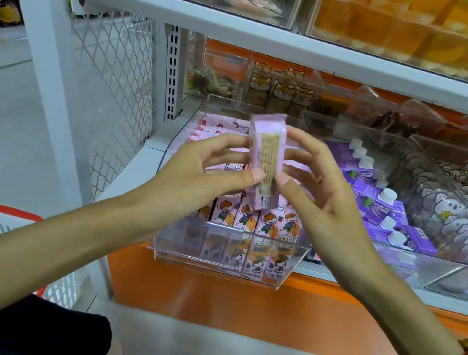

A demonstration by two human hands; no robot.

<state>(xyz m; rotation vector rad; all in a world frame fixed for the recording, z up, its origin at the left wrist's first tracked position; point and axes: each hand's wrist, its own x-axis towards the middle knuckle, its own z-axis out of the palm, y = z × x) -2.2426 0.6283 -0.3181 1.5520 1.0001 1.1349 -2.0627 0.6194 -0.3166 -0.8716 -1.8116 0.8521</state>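
Pinching pack point(265, 151) between thumbs and fingertips of left hand point(212, 167) and right hand point(327, 190), over bin point(222, 256). Grip light, on edges only: could slip loose, drop onto rows point(250, 221) below fingers, or jam crooked if lowered tilted.

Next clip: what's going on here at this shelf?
A person at a store shelf holds a pink snack pack roughly upright between both hands. The left hand and the right hand pinch it from either side, thumbs in front. The pack is held above a clear bin filled with similar pink packs standing in rows. Purple cartons lie in the next bin to the right.
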